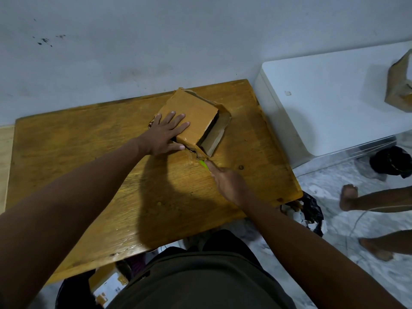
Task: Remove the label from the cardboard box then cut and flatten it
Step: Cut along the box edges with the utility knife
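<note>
A brown cardboard box (196, 110) wrapped in glossy tape lies on the wooden table (89, 152), its right end open with a flap folded out. My left hand (165, 132) lies flat on the box top, fingers spread, pressing it down. My right hand (227, 181) grips a green-handled cutter (204, 164) whose tip meets the box's near lower corner, where the edge looks torn. The blade itself is hidden.
A white cabinet (323, 103) stands to the right of the table with another brown box (400, 85) on it. Another person's bare feet (350, 197) are on the marble floor at right. A black bag with paper scraps (310, 212) and a labelled box (109, 286) sit below the table.
</note>
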